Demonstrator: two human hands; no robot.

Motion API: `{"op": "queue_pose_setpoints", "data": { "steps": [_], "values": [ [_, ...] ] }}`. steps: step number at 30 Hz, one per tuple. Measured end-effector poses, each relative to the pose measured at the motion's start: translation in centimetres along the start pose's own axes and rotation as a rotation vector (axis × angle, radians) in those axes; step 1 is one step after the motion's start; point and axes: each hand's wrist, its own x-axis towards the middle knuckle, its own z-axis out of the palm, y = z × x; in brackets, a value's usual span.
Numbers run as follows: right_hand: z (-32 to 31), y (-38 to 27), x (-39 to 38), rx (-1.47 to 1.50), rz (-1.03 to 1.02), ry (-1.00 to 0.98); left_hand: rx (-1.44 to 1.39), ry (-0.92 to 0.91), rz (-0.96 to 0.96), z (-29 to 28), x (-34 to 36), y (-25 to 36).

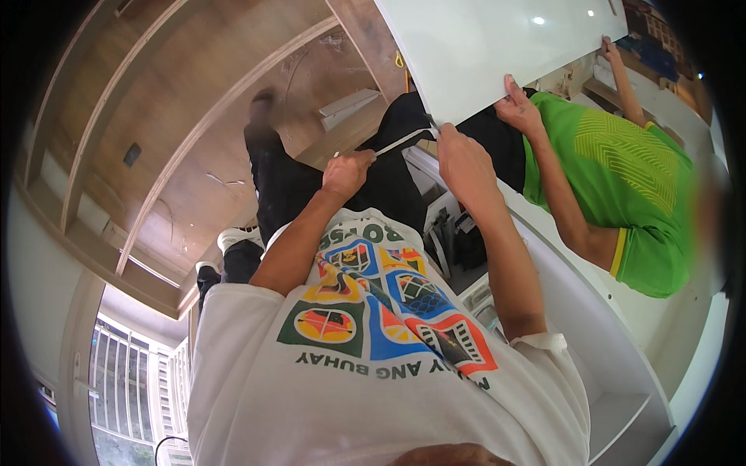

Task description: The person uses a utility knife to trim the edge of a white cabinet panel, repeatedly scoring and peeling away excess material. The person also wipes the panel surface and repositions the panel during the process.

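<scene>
A narrow white strip point(400, 145) stretches between my two hands. My left hand point(347, 175) is closed around its lower left end, with a short tip of it showing past the fist. At the other end, my right hand point(466, 161) is closed beside the near corner of a glossy white panel point(474, 54). A small dark, pointed thing point(431, 120) shows at the fingertips there; its kind is too small to tell. The fingers hide how the strip meets the panel corner.
A co-worker in a green shirt point(622, 155) grips the panel's edge with both hands on the right. An open white cabinet body point(575, 303) stands beside my right arm. Curved-looking wooden framing point(210, 132) and loose white offcuts point(350, 105) lie on the left.
</scene>
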Motion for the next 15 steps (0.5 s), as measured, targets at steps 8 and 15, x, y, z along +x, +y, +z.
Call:
{"op": "queue_pose_setpoints", "data": {
  "steps": [8, 15],
  "values": [
    [-1.1, 0.0, -1.7, -0.004, 0.070, -0.092, 0.045, 0.012, 0.022, -0.7, -0.3, 0.3],
    [2.0, 1.5, -1.4, -0.020, 0.034, 0.012, 0.251, -0.329, -0.286, 1.4, -4.8, -7.4]
  ]
}}
